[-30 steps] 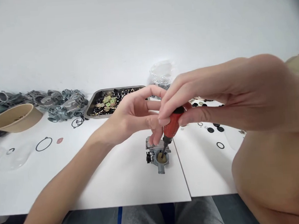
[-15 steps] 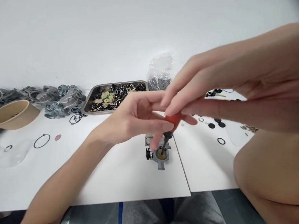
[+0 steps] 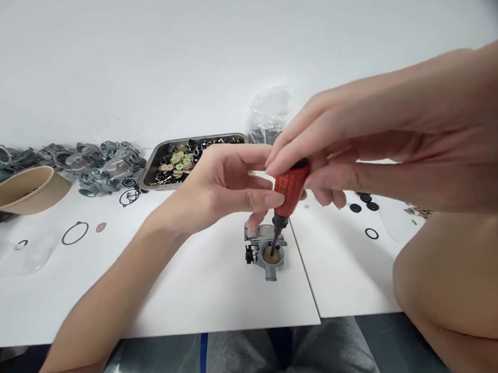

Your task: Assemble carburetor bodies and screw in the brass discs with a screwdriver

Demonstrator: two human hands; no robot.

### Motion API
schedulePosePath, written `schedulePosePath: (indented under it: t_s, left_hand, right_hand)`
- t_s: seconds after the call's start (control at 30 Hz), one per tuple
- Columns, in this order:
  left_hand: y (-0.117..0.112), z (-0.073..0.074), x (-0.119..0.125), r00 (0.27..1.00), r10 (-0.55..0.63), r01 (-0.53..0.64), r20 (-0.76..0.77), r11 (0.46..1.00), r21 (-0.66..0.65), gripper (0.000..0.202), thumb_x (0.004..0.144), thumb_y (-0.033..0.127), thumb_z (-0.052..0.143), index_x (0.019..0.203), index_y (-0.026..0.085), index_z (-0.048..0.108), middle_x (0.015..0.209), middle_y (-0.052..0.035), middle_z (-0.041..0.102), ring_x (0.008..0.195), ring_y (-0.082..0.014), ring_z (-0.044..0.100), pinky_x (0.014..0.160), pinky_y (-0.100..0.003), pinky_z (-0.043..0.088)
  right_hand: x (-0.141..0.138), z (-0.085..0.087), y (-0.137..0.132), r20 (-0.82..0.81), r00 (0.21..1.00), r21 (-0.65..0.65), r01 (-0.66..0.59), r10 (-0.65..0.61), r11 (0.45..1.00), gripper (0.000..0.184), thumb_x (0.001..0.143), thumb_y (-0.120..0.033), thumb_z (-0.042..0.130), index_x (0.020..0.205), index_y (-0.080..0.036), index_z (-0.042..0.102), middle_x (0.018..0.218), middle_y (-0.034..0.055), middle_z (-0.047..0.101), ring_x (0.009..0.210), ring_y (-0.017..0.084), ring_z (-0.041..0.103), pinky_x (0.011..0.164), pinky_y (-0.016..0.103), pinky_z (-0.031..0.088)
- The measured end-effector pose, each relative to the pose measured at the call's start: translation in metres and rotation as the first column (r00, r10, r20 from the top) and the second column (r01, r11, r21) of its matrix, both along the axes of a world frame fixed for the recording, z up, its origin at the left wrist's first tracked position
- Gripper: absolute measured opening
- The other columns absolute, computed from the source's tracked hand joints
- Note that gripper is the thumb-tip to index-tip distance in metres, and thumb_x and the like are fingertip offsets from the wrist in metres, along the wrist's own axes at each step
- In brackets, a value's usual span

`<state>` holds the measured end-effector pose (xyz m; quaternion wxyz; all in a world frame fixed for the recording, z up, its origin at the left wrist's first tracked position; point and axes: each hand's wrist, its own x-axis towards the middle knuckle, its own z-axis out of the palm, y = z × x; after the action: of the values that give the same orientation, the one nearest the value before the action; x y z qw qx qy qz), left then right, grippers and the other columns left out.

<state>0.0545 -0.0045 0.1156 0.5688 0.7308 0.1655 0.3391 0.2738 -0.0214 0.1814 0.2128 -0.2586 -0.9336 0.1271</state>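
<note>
Right hand [image 3: 381,144]: fingers pinched closed round red handle of screwdriver [image 3: 290,188], tool upright, slightly tilted, tip down in round brass-coloured opening of carburetor [image 3: 268,254]. Left hand [image 3: 226,188]: half-curled, thumb tip against handle, one fingertip on carburetor's far edge, no full grasp. Carburetor sits on white table [image 3: 205,290], near centre, beside seam. Metal tray [image 3: 150,178] of small parts far behind; paper bowl [image 3: 24,192] far left.

The scene was bright and evenly lit from above, so the white counter [image 3: 208,71] looked almost washed out and threw only faint shadows. The right hand [image 3: 381,144], close to the lens, was soft and stretched. Edges bowed, and the top right corner darkened.
</note>
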Motion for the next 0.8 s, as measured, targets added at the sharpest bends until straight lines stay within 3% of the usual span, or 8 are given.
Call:
schedulePosePath:
  t_s: [0.1,0.2,0.27,0.37,0.47,0.57,0.7,0.8]
  left_hand:
    - [-0.004,0.0,0.001,1.0,-0.009,0.009,-0.014,1.0,0.028,0.023,0.081,0.025,0.072,0.102,0.02,0.067,0.08,-0.0015,0.071,0.056,-0.011,0.063,0.045,-0.02,0.053]
    - [-0.01,0.001,0.008,0.997,0.079,-0.078,-0.011,0.994,0.073,0.021,0.076,0.023,0.076,0.094,0.02,0.068,0.071,0.0024,0.066,0.055,-0.0102,0.062,0.044,-0.019,0.05]
    - [-0.012,0.002,0.011,0.992,0.123,-0.125,0.029,0.988,0.092,0.019,0.07,0.02,0.08,0.084,0.018,0.066,0.069,0.0029,0.065,0.056,-0.0101,0.062,0.043,-0.018,0.049]
    - [-0.011,0.002,0.013,0.989,0.129,-0.134,0.075,0.989,0.065,0.019,0.068,0.015,0.081,0.076,0.016,0.064,0.074,0.0016,0.065,0.055,-0.0086,0.06,0.04,-0.017,0.048]
    - [-0.012,0.0,0.012,0.991,0.117,-0.118,0.069,0.993,0.015,0.021,0.071,0.013,0.078,0.088,0.017,0.066,0.076,-0.0001,0.064,0.058,-0.01,0.06,0.039,-0.018,0.049]
    - [-0.016,0.0,0.012,0.99,0.132,-0.133,0.037,0.991,0.015,0.02,0.076,0.016,0.074,0.094,0.017,0.066,0.081,-0.0022,0.065,0.057,-0.0101,0.059,0.041,-0.021,0.05]
    - [-0.023,0.003,0.014,0.988,0.153,-0.152,-0.005,0.988,0.029,0.013,0.082,0.022,0.069,0.094,0.017,0.066,0.093,-0.006,0.067,0.058,-0.0097,0.059,0.042,-0.022,0.049]
    - [-0.025,0.003,0.013,0.987,0.161,-0.161,-0.003,0.985,0.06,0.014,0.082,0.028,0.07,0.09,0.018,0.066,0.082,-0.004,0.066,0.056,-0.0097,0.058,0.041,-0.023,0.047]
  right_hand:
    - [-0.01,-0.004,-0.002,-0.054,0.993,0.126,0.109,-0.103,0.986,0.012,0.088,-0.03,0.059,0.085,-0.031,0.071,0.069,-0.0076,0.06,0.059,0.006,0.055,0.049,0.021,0.04]
    - [-0.032,-0.008,-0.009,-0.147,0.968,0.257,0.234,-0.202,0.938,0.035,0.081,-0.042,0.071,0.056,-0.021,0.057,0.047,-0.0057,0.039,0.047,0.006,0.042,0.044,0.024,0.032]
    - [-0.038,-0.008,-0.012,-0.177,0.957,0.293,0.273,-0.228,0.916,0.045,0.082,-0.046,0.071,0.051,-0.019,0.051,0.044,-0.0055,0.033,0.044,0.006,0.038,0.043,0.026,0.029]
    - [-0.027,-0.005,-0.011,-0.13,0.981,0.257,0.172,-0.142,0.951,0.03,0.088,-0.043,0.064,0.067,-0.021,0.064,0.06,-0.0056,0.055,0.055,0.006,0.05,0.048,0.024,0.036]
    - [-0.007,-0.002,-0.007,-0.01,0.999,0.095,0.036,-0.035,0.995,0.014,0.093,-0.034,0.056,0.099,-0.032,0.069,0.091,-0.0077,0.066,0.076,0.008,0.062,0.055,0.022,0.045]
    - [0.002,0.002,-0.004,-0.071,0.994,0.07,0.092,-0.087,0.993,0.018,0.093,-0.035,0.056,0.108,-0.033,0.065,0.104,-0.0076,0.065,0.081,0.009,0.063,0.062,0.023,0.05]
    - [0.005,0.002,-0.003,-0.152,0.962,0.104,0.243,-0.226,0.964,0.019,0.096,-0.038,0.052,0.108,-0.028,0.064,0.103,-0.0091,0.064,0.082,0.006,0.062,0.066,0.021,0.049]
    - [0.011,-0.023,-0.007,-0.091,0.955,-0.034,0.279,-0.281,0.96,0.022,0.097,-0.03,0.05,0.116,-0.028,0.061,0.107,-0.005,0.065,0.092,0.01,0.063,0.075,0.024,0.052]
